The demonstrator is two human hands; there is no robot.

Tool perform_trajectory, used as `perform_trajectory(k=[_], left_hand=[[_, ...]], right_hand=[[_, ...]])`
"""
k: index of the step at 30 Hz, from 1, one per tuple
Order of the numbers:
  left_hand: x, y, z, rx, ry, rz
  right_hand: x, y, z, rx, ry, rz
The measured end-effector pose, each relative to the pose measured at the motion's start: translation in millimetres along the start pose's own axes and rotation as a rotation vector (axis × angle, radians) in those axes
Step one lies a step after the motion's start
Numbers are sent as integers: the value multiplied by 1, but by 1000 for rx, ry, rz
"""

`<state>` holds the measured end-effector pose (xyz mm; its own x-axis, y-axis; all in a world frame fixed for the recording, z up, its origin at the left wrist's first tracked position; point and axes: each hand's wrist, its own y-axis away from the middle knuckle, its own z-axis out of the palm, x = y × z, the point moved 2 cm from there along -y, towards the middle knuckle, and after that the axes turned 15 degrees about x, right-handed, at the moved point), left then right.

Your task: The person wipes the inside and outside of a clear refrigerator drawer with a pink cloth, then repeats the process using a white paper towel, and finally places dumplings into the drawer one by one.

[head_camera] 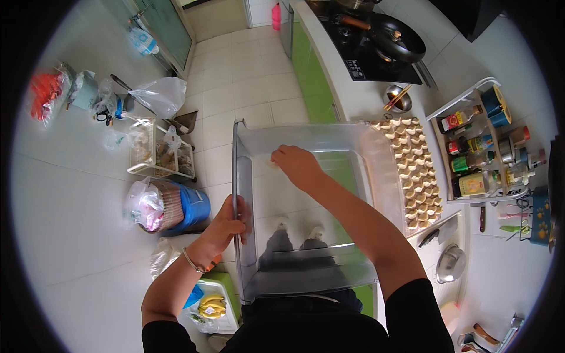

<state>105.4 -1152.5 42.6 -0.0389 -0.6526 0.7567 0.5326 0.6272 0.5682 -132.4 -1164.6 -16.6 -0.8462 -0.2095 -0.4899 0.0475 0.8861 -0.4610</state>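
A large clear plastic drawer [309, 264], like one from a fridge, is held up in front of my body. My left hand [231, 220] grips its grey-tinted end wall, with the thumb on the outside and fingers passing to the inner face. Inside the drawer is my right hand [295, 165], its fingers curled downward over the see-through bottom. Something small and pale shows by those fingertips, too blurred to name. The drawer's far end rests at or over the counter, beside a tray of several rows of raw dumplings [415, 172]. My feet show through the plastic.
On the right counter are a cooktop [353, 57] with a lidded black pan [397, 37], a steel bowl with chopsticks [398, 98], a spice rack [476, 145], a cleaver [446, 228] and a metal basin [451, 263]. Left stand a wheeled cart [154, 154], a blue bin [196, 207] and bananas [212, 306].
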Motion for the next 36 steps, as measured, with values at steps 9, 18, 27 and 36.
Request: perform_trajectory(k=[9, 18, 27, 36], left_hand=[[1, 7, 2, 13, -28, 5], [-3, 8, 2, 16, 55, 29], [4, 11, 17, 91, -18, 24], [6, 14, 19, 94, -50, 32]], right_hand=[[-10, -8, 29, -126, 150, -50], [62, 35, -118, -52, 251, 46], [94, 49, -120, -199, 502, 24], [115, 55, -96, -200, 459, 3]])
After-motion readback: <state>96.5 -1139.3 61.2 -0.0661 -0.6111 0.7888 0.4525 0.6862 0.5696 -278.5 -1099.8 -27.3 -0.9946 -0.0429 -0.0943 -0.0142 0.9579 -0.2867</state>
